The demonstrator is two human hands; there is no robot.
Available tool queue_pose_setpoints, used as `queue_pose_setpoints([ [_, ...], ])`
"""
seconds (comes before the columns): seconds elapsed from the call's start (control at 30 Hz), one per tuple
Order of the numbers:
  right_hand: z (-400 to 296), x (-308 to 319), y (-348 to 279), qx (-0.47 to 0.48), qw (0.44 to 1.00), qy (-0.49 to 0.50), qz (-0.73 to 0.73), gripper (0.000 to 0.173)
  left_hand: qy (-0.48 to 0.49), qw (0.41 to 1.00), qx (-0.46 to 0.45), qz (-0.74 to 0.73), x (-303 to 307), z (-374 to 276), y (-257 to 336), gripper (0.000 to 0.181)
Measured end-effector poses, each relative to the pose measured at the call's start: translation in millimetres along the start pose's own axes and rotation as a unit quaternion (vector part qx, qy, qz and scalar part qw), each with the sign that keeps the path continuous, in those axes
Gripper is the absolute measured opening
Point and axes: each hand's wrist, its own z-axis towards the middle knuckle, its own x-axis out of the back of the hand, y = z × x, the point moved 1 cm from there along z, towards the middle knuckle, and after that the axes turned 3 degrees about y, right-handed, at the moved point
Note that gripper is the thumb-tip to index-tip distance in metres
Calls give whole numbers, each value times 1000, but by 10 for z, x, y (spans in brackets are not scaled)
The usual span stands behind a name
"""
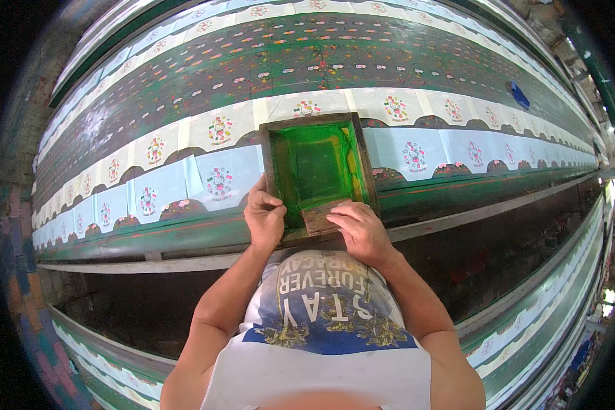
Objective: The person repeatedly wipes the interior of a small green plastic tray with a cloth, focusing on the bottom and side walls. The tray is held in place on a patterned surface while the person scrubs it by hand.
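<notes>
A wooden-framed printing screen, its inside coated green, lies over the near row of light blue fabric pieces on a long table. My left hand grips the left side of the frame near its lower left corner. In my right hand is a wooden squeegee, held tilted at the near edge inside the frame. Green ink shows on the mesh, with yellowish streaks along the right inner side. Fabric pieces on both sides bear a printed cartoon cat; what lies under the frame is hidden.
Behind the blue row runs a row of cream fabric pieces, also printed. The green, ink-spotted tabletop stretches beyond, with a blue object at the right. A pale rail edges the table near me; more tables with fabric stand behind.
</notes>
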Motion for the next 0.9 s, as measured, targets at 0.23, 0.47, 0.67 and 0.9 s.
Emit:
queue_pose_setpoints([
  [0.23,58,240,173,47,997,-49,29,39,11,997,73,-5,-106,-26,93,30],
  [0.47,301,178,124,63,988,-128,-63,41,9,998,66,-7,-107,-32,67,29],
  [0.67,358,337,126,7,991,-131,7,41,14,997,71,2,-82,-20,55,29],
  [0.9,218,283,58,-5,988,-151,12,44,10,998,57,11,-95,-40,30,27],
])
